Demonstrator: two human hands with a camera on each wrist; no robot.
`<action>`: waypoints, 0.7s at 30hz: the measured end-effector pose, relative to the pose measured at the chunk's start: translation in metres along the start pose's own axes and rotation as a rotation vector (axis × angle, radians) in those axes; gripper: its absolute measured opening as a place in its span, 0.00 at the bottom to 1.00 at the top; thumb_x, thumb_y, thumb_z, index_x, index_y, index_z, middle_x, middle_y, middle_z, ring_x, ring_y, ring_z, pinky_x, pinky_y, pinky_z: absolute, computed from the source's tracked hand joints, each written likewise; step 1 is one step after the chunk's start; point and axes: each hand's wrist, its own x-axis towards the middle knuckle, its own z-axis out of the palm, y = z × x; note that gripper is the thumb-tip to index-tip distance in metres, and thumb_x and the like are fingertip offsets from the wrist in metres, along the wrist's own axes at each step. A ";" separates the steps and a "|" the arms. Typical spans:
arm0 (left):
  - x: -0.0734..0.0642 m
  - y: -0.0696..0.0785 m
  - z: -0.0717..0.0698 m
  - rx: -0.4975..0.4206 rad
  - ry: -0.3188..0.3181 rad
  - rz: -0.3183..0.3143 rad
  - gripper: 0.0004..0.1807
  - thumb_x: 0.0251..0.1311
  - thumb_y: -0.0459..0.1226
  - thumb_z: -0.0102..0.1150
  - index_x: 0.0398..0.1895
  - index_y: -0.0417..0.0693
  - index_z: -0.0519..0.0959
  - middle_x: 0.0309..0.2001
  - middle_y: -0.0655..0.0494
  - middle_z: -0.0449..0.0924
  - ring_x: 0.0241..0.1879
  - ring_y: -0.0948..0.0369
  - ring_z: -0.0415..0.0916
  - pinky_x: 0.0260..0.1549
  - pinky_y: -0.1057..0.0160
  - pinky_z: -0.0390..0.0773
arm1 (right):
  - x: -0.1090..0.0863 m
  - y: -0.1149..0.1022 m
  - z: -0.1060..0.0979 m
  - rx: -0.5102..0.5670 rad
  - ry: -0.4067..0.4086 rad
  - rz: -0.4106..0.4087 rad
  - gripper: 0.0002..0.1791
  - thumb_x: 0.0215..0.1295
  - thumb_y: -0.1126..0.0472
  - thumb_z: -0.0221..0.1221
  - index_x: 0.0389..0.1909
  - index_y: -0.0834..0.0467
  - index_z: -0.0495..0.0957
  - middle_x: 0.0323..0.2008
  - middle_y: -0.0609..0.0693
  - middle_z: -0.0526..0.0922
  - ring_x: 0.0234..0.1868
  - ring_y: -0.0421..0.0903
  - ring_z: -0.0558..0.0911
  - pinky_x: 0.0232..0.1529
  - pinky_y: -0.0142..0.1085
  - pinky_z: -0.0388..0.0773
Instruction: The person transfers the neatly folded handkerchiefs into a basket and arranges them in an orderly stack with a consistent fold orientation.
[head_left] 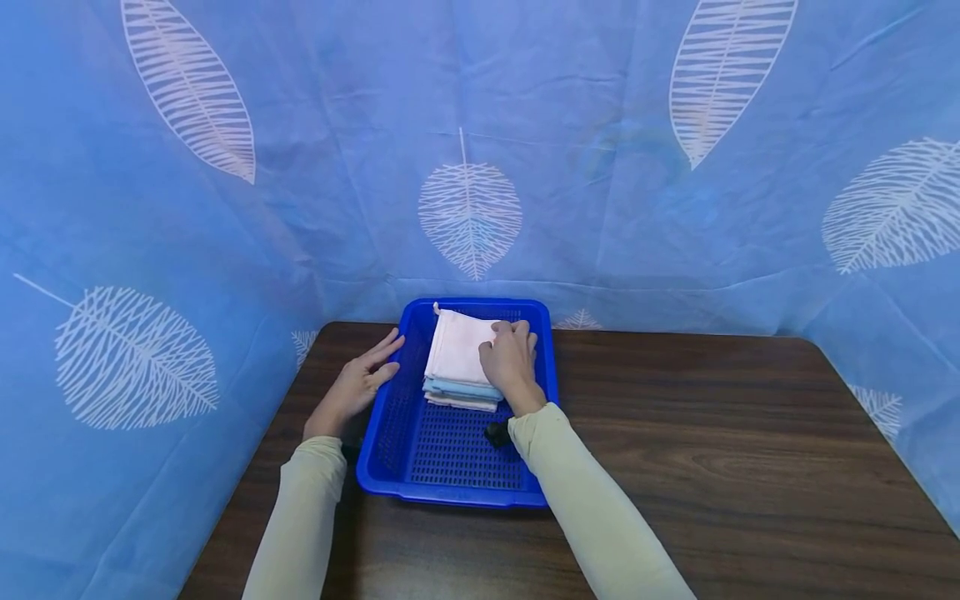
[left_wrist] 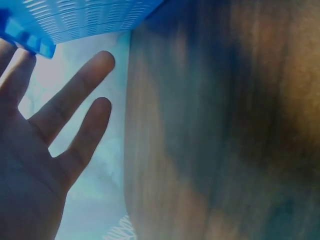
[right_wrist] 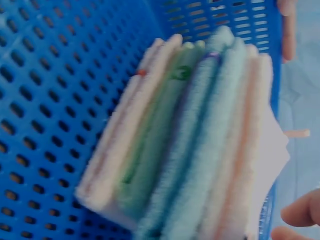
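Note:
A blue plastic basket with slotted walls and floor holds a stack of folded towels. On top lies a white towel; light blue and cream edges show beneath it in the head view. The right wrist view shows the stack's folded edges in white, green, blue and peach. My right hand is over the right side of the stack, fingers bent loosely; whether the fingertips touch cloth is hard to tell. At the basket's left rim, my left hand has its fingers spread and straight, the fingertips against the side.
The basket stands on a dark wooden table, near its back left. Behind and beside the table hangs a blue curtain with white leaf prints. A small black device is at my right wrist, above the basket floor.

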 end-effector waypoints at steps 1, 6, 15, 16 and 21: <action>0.001 0.001 -0.001 0.013 -0.006 0.004 0.28 0.77 0.49 0.50 0.78 0.68 0.63 0.82 0.67 0.52 0.82 0.49 0.52 0.76 0.37 0.56 | 0.000 -0.001 -0.002 0.004 -0.003 0.001 0.21 0.73 0.58 0.56 0.63 0.60 0.76 0.62 0.60 0.68 0.62 0.59 0.66 0.65 0.53 0.71; 0.007 0.010 -0.008 0.102 -0.023 0.009 0.27 0.76 0.49 0.51 0.76 0.64 0.67 0.81 0.64 0.56 0.80 0.47 0.55 0.75 0.37 0.58 | -0.001 -0.005 -0.011 0.009 -0.050 -0.002 0.19 0.72 0.57 0.57 0.60 0.60 0.78 0.62 0.62 0.70 0.61 0.61 0.68 0.63 0.54 0.71; 0.007 0.025 -0.022 0.265 -0.075 -0.040 0.27 0.78 0.51 0.48 0.77 0.62 0.66 0.81 0.59 0.56 0.79 0.45 0.58 0.73 0.35 0.61 | 0.005 -0.003 -0.026 0.059 -0.158 -0.071 0.20 0.72 0.57 0.54 0.59 0.61 0.79 0.57 0.61 0.77 0.62 0.60 0.74 0.64 0.52 0.73; 0.006 0.027 -0.023 0.282 -0.075 -0.044 0.27 0.78 0.51 0.48 0.77 0.62 0.66 0.81 0.59 0.56 0.79 0.44 0.58 0.73 0.35 0.60 | 0.006 -0.001 -0.029 0.070 -0.165 -0.082 0.20 0.73 0.57 0.54 0.59 0.62 0.80 0.57 0.61 0.78 0.62 0.59 0.75 0.64 0.52 0.74; 0.004 0.034 -0.032 0.369 -0.022 -0.040 0.26 0.78 0.51 0.46 0.75 0.59 0.69 0.81 0.59 0.58 0.79 0.46 0.58 0.73 0.34 0.59 | 0.010 0.004 -0.042 0.133 -0.204 -0.135 0.20 0.74 0.57 0.51 0.60 0.60 0.79 0.57 0.57 0.81 0.59 0.55 0.79 0.61 0.50 0.78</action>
